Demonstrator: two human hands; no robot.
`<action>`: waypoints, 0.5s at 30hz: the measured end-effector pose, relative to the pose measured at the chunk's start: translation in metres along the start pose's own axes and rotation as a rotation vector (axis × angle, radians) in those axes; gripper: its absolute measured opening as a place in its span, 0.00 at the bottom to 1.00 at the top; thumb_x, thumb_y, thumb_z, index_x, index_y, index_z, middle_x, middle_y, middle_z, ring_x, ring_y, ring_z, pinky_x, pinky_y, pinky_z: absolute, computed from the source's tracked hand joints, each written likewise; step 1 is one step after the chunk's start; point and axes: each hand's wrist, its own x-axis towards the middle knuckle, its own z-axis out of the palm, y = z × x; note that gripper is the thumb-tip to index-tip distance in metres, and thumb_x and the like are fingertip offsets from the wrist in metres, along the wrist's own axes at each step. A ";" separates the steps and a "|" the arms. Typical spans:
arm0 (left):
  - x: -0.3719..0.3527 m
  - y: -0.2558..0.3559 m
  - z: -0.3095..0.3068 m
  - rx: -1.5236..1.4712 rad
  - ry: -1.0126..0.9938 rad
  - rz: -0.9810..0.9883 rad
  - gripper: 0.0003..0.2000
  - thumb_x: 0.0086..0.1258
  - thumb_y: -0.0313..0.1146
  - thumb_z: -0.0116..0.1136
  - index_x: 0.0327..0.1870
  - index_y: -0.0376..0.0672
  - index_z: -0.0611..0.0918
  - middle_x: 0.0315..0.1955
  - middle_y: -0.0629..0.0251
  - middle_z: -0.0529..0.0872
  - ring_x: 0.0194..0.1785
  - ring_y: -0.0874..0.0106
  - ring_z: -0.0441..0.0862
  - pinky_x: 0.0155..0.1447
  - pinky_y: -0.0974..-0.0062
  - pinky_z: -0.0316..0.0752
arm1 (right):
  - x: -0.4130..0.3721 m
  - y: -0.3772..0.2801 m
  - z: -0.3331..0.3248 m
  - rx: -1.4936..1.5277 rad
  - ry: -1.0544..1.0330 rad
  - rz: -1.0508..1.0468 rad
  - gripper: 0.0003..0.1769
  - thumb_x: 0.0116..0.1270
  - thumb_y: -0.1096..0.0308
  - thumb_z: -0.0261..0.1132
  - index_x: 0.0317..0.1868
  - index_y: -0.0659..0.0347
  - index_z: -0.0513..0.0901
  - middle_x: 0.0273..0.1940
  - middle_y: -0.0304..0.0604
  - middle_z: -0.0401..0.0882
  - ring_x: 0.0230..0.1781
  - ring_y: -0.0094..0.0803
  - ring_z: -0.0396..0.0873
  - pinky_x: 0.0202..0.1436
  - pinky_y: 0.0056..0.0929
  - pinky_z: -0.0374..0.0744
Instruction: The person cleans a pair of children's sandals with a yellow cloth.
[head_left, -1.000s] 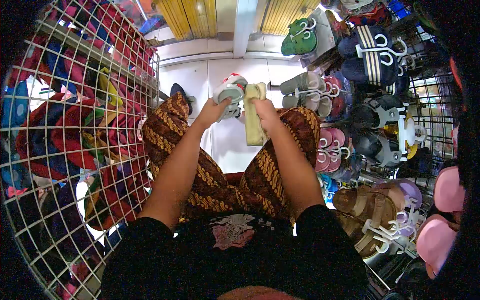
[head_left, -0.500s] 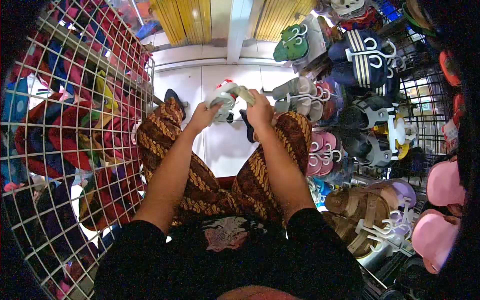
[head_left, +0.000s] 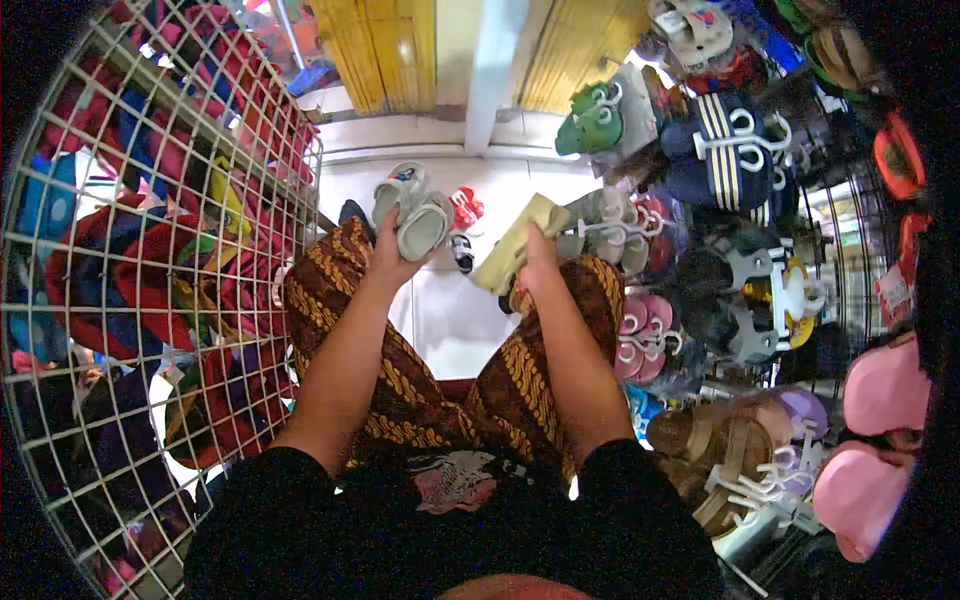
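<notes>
My left hand [head_left: 393,258] is closed around a pair of light grey sandals [head_left: 424,230], raised over the white floor between my knees. To its right, my right hand [head_left: 538,265] grips a pale yellow folded cloth [head_left: 508,250], which is spread out at a slant and apart from the sandals. Between the two hands, a small red item with white marks [head_left: 466,207] lies on the floor tiles. A small black-and-white shoe [head_left: 461,253] is just below it.
A wire mesh rack [head_left: 190,290] with colourful footwear stands close on my left. On the right hang several sandals, among them navy striped slides [head_left: 722,150], pink slippers [head_left: 645,335] and brown sandals [head_left: 740,460]. Yellow slatted panels [head_left: 380,55] are ahead.
My hands have moved apart. The cloth has come away from the sandals to the right and opened out, while the sandals have shifted left and turned. The small items on the floor now show more fully.
</notes>
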 end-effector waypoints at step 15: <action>0.081 0.086 0.026 0.044 -0.164 -0.030 0.27 0.79 0.53 0.34 0.68 0.45 0.69 0.61 0.57 0.79 0.63 0.55 0.78 0.63 0.52 0.74 | 0.038 -0.061 0.091 0.169 -0.371 0.272 0.26 0.71 0.51 0.60 0.64 0.53 0.69 0.57 0.46 0.77 0.64 0.42 0.71 0.71 0.56 0.63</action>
